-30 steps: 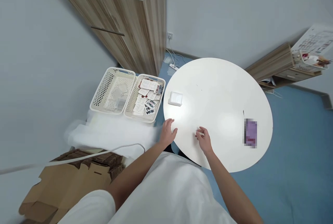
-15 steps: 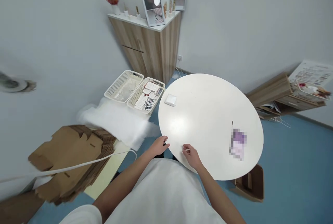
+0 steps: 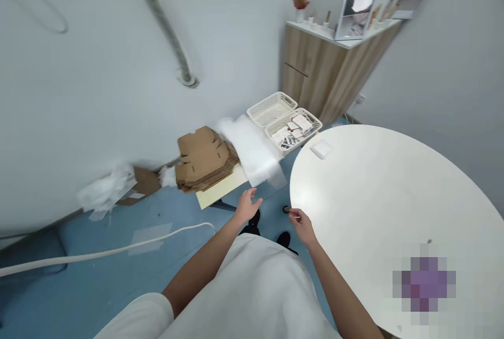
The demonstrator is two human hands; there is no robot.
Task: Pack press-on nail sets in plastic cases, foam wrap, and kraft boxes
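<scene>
My left hand (image 3: pixel 249 207) is held out over the gap between the side table and the round table, fingers apart and empty. Just beyond its fingertips lie white foam sheets (image 3: pixel 255 145), draped over the side table's edge. My right hand (image 3: pixel 303 226) is at the rim of the white round table (image 3: pixel 374 187), with fingers curled in a pinch. A thin white sliver shows at its fingertips, too small to name. A flat white packet (image 3: pixel 321 148) lies near the round table's far left edge.
Left of the foam is a stack of flat cardboard boxes (image 3: pixel 202 158). Behind stand an open white basket (image 3: pixel 272 109) and a basket of cards (image 3: pixel 294 128). A white cable (image 3: pixel 157 238) crosses at lower left. A blurred-out purple item (image 3: pixel 425 281) is on the round table.
My view has swung left, so the side table and boxes sit nearer the middle. My left hand has moved from the round table's edge toward the foam sheets. The right stays pinched.
</scene>
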